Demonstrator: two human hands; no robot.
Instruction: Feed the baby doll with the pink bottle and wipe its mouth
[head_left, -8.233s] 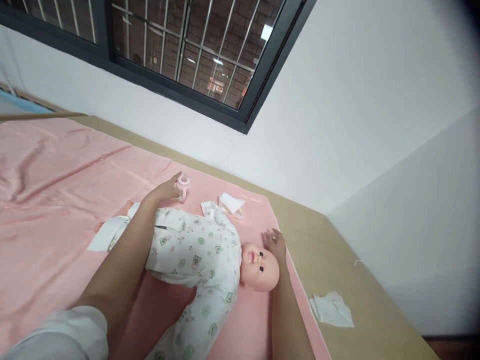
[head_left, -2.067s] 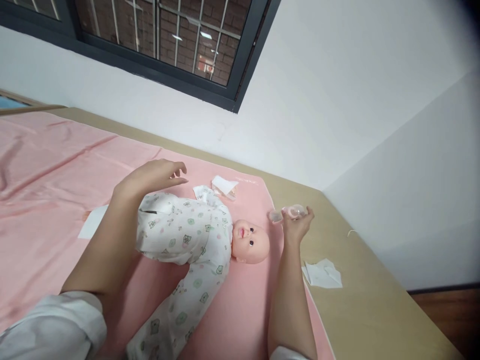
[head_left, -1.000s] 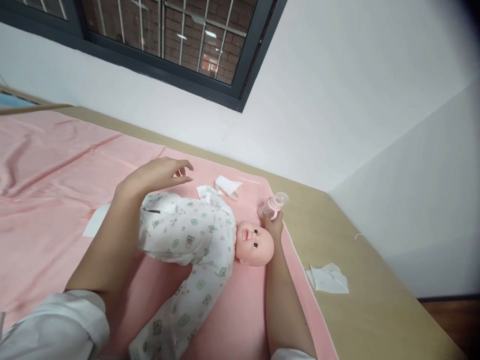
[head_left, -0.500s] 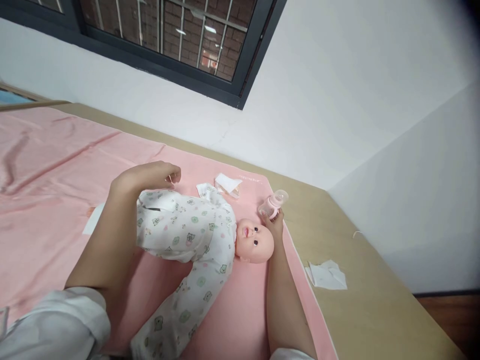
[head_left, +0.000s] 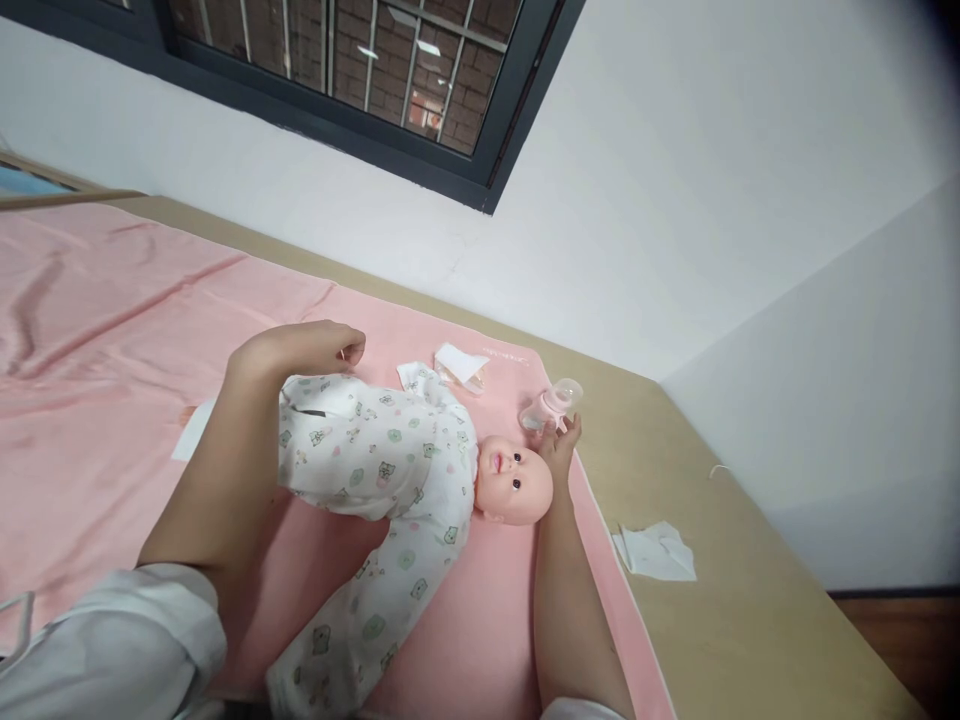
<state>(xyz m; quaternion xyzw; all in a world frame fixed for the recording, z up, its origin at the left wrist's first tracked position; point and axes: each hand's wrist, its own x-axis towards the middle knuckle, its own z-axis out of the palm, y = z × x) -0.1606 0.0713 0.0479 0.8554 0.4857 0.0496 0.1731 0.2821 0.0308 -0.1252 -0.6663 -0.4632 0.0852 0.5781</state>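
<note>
A baby doll (head_left: pixel 379 445) in a white outfit with small green and brown prints lies on its back, its bald head (head_left: pixel 517 482) towards the right. My left hand (head_left: pixel 339 345) is bent at the wrist above the doll's far side, its fingers curled in and partly hidden, with nothing visible in them. Just beyond the doll's head stands a baby bottle (head_left: pixel 536 412) with a pink collar and a clear cap. Close beside the bottle is my right hand (head_left: pixel 559 445), its fingers spread and not wrapped around it.
Under the doll lies a pink sheet (head_left: pixel 480 610) on a wooden surface (head_left: pixel 720 560). A white tissue (head_left: pixel 656 550) rests at the right. Near the doll's far sleeve is a small clear packet with white paper (head_left: pixel 459 367). White walls and a window frame (head_left: pixel 420 165) border the far side.
My right hand has let go of the baby bottle, and its fingers have spread apart. My left hand and the doll stay much as they were.
</note>
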